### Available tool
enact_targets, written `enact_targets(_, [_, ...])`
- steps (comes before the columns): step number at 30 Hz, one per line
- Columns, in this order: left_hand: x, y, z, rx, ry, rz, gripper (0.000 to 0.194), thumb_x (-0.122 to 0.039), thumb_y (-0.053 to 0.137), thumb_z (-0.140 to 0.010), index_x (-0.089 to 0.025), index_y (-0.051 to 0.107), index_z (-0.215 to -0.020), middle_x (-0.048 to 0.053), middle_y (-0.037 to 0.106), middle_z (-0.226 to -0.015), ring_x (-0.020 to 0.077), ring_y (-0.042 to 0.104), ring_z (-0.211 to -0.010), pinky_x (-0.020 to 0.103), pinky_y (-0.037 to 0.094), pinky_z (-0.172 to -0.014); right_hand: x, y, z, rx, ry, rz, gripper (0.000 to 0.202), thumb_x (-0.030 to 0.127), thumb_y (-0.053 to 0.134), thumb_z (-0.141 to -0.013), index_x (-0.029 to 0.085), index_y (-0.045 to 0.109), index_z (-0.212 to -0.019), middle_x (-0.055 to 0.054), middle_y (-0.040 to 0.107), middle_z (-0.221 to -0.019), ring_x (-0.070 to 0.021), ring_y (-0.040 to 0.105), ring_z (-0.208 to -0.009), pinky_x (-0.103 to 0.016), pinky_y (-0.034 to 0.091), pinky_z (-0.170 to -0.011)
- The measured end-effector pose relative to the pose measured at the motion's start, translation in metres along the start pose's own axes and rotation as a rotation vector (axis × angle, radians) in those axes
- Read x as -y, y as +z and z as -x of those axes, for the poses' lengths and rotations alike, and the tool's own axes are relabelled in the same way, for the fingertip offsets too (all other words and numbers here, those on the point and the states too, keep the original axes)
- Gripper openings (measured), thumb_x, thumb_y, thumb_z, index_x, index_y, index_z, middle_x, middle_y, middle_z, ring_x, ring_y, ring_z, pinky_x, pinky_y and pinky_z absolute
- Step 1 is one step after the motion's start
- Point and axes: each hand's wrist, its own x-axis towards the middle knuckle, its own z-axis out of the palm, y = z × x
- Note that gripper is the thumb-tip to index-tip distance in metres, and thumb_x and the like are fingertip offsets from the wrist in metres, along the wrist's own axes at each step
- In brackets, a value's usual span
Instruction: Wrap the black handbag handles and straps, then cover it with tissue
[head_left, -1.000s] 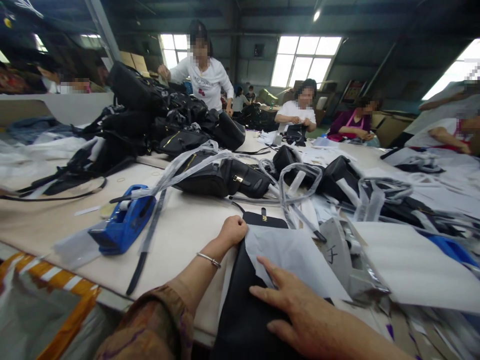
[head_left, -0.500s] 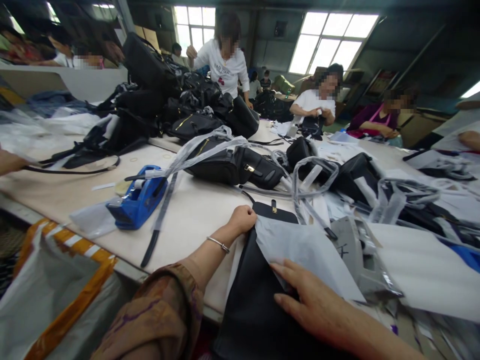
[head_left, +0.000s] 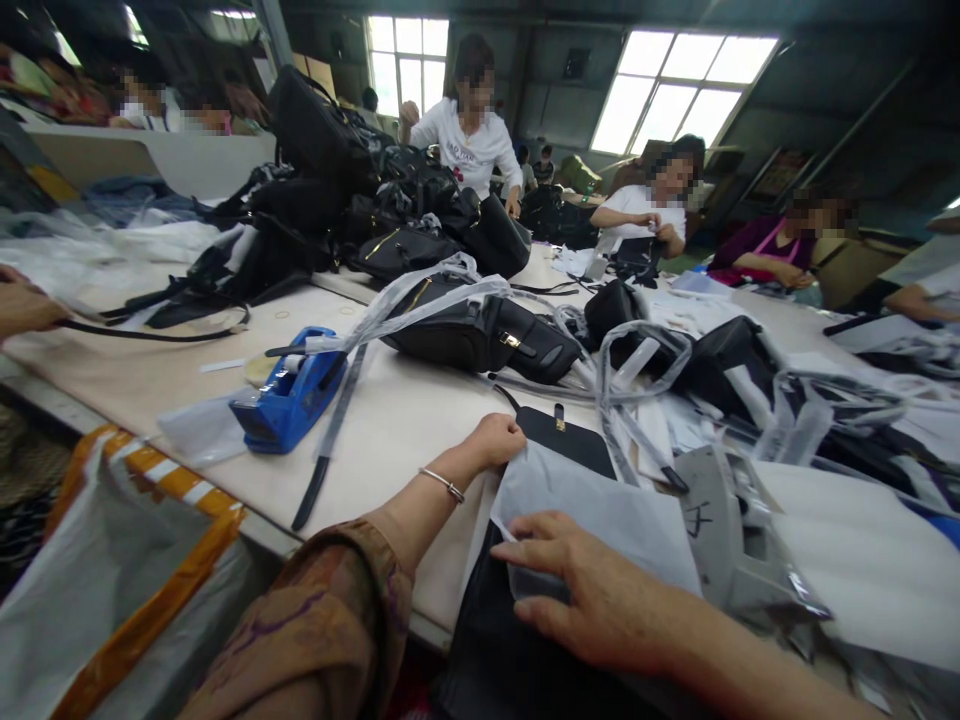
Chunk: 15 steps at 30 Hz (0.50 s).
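A black leather bag [head_left: 495, 625] with a small gold clasp on its flap [head_left: 570, 436] lies in front of me, overhanging the table's near edge. Across its middle is a thin white sheet [head_left: 600, 498]. My left hand [head_left: 499, 440] is closed at the bag's upper left edge, beside the sheet's corner; the fingertips are hidden. My right hand [head_left: 570, 580] lies over the sheet's lower left part, fingers spread and pressing on it. Left of the bag stands a blue tape dispenser [head_left: 289, 400]. To the right is a grey tape dispenser [head_left: 724, 530].
Black bags with plastic-wrapped handles [head_left: 480, 330] lie beyond, before a large pile of black bags [head_left: 330, 150]. White foam sheets [head_left: 862, 550] are on the right. A sack with orange tape [head_left: 135, 560] hangs at the front left. Co-workers [head_left: 472, 140] work across the table; another person's hand [head_left: 26, 305] shows left.
My right hand has moved slightly left and spread the white sheet's left edge further over the bag. My left hand keeps its place at the bag's edge. The view has shifted slightly left.
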Motion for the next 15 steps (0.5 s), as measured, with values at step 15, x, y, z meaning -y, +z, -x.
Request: enact_targets(15, [-0.110, -0.038, 0.067, 0.109, 0.528, -0.164, 0.024, -0.020, 0.052, -0.086, -0.019, 0.066, -0.105, 0.011, 0.065, -0.107, 0.0261, 0.062, -0.101, 0.036, 0.048, -0.091, -0.013, 0.006, 0.011, 0.025, -0.053, 0.157, 0.051, 0.034, 0.063, -0.081, 0.034, 0.061, -0.132, -0.011, 0.055, -0.138, -0.0384, 0.047, -0.127, -0.058, 0.035, -0.105])
